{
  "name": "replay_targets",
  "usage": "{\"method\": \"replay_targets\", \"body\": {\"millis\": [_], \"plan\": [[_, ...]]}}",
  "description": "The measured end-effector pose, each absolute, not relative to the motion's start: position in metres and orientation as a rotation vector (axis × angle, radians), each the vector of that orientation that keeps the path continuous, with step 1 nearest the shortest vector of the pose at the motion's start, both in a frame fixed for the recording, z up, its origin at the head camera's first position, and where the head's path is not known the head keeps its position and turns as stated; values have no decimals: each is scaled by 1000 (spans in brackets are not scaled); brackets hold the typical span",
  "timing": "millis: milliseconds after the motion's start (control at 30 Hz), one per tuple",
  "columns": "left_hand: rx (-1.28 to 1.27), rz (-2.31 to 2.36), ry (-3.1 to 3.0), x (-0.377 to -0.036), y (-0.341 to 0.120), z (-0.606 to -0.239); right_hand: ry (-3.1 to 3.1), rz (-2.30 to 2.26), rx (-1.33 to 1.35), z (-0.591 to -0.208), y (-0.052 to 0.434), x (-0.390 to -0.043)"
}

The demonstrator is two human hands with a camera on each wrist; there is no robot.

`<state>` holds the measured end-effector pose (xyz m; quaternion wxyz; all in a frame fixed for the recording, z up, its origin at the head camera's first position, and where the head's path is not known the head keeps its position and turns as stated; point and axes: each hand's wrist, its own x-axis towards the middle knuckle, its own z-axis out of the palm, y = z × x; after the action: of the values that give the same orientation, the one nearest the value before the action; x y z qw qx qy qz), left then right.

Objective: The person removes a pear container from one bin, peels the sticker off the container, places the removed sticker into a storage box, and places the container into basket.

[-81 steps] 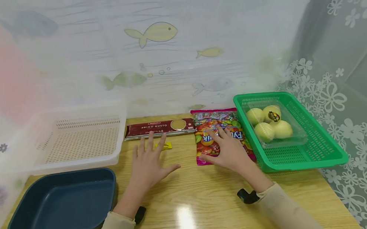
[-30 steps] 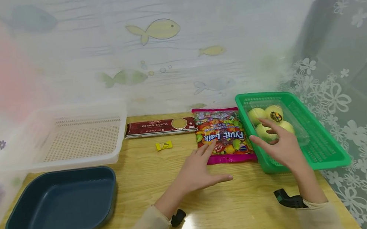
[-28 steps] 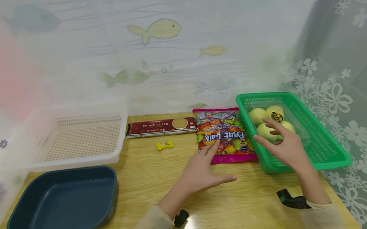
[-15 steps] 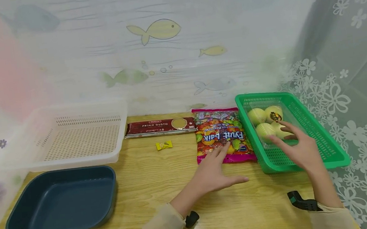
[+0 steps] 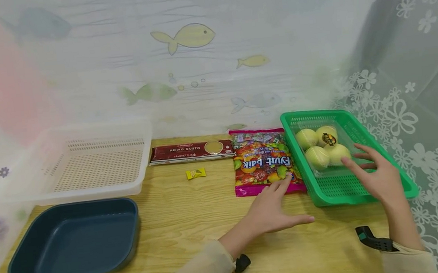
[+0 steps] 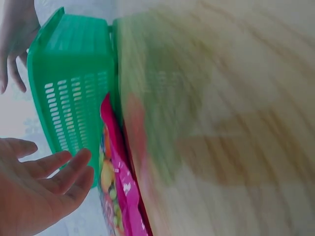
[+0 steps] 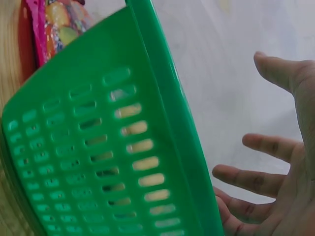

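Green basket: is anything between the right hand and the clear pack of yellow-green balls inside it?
Nothing visible. The right hand hovers open over the green basket, just right of the pack of balls. The left hand is outside, by the candy bag.

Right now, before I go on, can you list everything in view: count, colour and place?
green basket: one, green, right end of the table
clear pack of apples: one pack, four yellow-green apples, inside the green basket
candy bag: one, pink and multicoloured, left of the green basket
spaghetti pack: one, dark red, back centre
small candy: one, yellow, in front of the spaghetti pack
white basket: one, white, back left
blue tray: one, dark blue, front left
table: one, light wood
left hand: open, fingers at the candy bag's near edge
right hand: open, over the green basket, beside the apples
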<state>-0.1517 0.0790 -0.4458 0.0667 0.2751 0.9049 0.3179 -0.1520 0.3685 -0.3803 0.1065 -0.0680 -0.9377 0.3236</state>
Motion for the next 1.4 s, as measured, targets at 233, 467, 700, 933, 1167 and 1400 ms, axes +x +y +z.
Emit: {"method": "replay_targets", "body": {"millis": [233,467,700,933,1167,1400], "plan": [[840,1024,2697,-150,96,-449,-2762,962,-277,-385,384,-153],[860,1091,2689,-153,110,-447,-2770,937,-310,-389,399,-155],[881,1008,2721,-157,124,-447,-2800,874,-353,-389,407,-157],[892,924,2760,-159,140,-448,-2827,834,-434,-394,413,-160],[842,872,2813,-162,150,-444,-2884,775,-475,-394,415,-164],[791,821,2860,-165,153,-444,-2926,771,-499,-392,418,-171]]}}
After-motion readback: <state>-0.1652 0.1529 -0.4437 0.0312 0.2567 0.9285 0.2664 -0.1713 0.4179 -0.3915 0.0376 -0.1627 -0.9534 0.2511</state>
